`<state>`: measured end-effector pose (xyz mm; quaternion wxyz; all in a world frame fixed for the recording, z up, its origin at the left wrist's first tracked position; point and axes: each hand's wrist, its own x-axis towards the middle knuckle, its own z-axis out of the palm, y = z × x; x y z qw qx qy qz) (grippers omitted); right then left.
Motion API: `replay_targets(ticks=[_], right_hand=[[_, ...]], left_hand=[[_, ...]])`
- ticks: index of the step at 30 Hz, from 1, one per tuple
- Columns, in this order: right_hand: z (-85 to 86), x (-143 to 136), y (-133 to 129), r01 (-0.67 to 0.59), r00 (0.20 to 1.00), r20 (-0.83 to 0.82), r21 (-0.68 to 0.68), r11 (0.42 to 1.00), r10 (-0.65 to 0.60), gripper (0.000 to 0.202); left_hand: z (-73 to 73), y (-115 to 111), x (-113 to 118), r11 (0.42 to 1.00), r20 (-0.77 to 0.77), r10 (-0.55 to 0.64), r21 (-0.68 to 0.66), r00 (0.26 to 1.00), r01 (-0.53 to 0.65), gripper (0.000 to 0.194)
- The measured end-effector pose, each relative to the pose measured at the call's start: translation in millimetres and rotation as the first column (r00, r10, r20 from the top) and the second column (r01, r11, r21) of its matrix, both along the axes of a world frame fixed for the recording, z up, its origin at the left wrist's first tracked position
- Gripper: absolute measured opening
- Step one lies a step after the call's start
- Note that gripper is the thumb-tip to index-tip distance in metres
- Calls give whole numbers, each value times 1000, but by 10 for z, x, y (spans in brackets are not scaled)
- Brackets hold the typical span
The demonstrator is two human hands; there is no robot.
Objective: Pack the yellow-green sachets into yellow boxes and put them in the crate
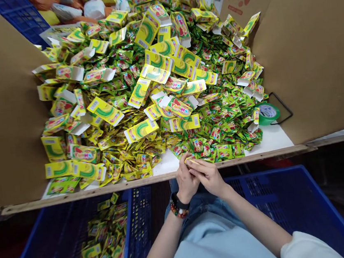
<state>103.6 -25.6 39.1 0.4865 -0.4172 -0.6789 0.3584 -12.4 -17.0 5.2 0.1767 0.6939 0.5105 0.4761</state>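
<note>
Light blue cloth (216, 244) of our top lies nearest in the head view. Beyond it, at the worktop's (271, 143) front edge, our left hand (186, 181) and right hand (210, 177) jointly pinch a small yellow piece (193, 162), mostly hidden. Yellow sachets (131, 155) heap left along that edge, green sachets (223, 129) toward its right end; cartons (141, 131) lie over both.
</note>
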Motion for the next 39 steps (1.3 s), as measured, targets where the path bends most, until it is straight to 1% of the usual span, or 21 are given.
replay_targets(ticks=[1, 3, 4, 5, 7, 8, 9, 10, 11, 13, 14, 16, 18, 20, 23, 25, 27, 29, 31, 34, 39], right_hand=[[-15, 32, 13, -22, 1000, 4, -14, 1000, 22, 34], [-51, 132, 99, 35, 997, 67, -44, 998, -32, 38], [-71, 189, 171, 109, 986, 132, -40, 993, -102, 42], [-93, 241, 257, 200, 954, 230, -2, 980, -194, 43], [-133, 301, 442, 250, 851, 444, 129, 960, -281, 44], [-149, 300, 525, 226, 789, 545, 170, 959, -283, 47], [-161, 279, 592, 198, 723, 630, 203, 959, -282, 51], [-167, 245, 639, 171, 658, 699, 223, 960, -280, 54], [-169, 206, 666, 154, 599, 749, 241, 958, -284, 57], [-165, 152, 666, 145, 527, 792, 272, 951, -307, 58], [-163, 149, 649, 147, 521, 793, 281, 948, -316, 55], [-164, 197, 604, 170, 566, 760, 270, 948, -318, 45], [-167, 290, 563, 211, 659, 688, 220, 952, -305, 37], [-163, 372, 532, 297, 715, 608, 183, 937, -346, 34], [-144, 395, 499, 453, 674, 536, 242, 858, -508, 42], [-137, 345, 488, 361, 726, 518, 272, 892, -452, 50], [-150, 278, 495, 116, 824, 526, 212, 970, -214, 57], [-180, 221, 524, -64, 843, 538, 93, 994, 4, 64], [-213, 186, 567, -105, 826, 555, -17, 994, 97, 66], [-243, 164, 616, -147, 822, 542, -99, 984, 177, 51], [-243, 154, 602, -172, 917, 346, -98, 980, 196, 16]], left_hand=[[56, -56, -139, 998, -33, 64, 6, 997, -64, 46], [204, -211, -587, 940, -131, 340, 35, 931, -338, 44], [289, -300, -875, 847, -179, 529, 65, 829, -527, 39], [374, -387, -1176, 707, -224, 701, 92, 677, -701, 37], [517, -522, -1703, 462, -302, 863, 152, 404, -874, 38], [564, -552, -1879, 387, -317, 893, 181, 319, -904, 38], [589, -550, -1975, 376, -330, 895, 198, 299, -905, 35], [590, -514, -1988, 420, -343, 876, 201, 338, -885, 31], [569, -447, -1922, 512, -360, 829, 183, 427, -839, 25], [482, -253, -1616, 744, -408, 635, 91, 657, -662, 20], [430, -147, -1413, 834, -431, 505, 24, 747, -551, 20], [335, 35, -998, 924, -479, 274, -109, 834, -366, 23], [266, 151, -652, 939, -541, 138, -196, 830, -284, 28], [218, 210, -420, 932, -604, 87, -232, 793, -279, 33], [162, 258, -268, 926, -620, 51, -265, 783, -270, 27], [129, 288, -259, 923, -562, 13, -310, 827, -226, 15], [104, 317, -294, 924, -479, -15, -342, 878, -170, 2], [91, 340, -345, 935, -390, -28, -336, 920, -114, 7], [89, 350, -393, 953, -301, -69, -303, 951, -27, 12], [94, 341, -441, 957, -218, -199, -252, 955, 142, 17], [158, 341, -509, 930, -130, -298, -263, 945, 257, 17]])
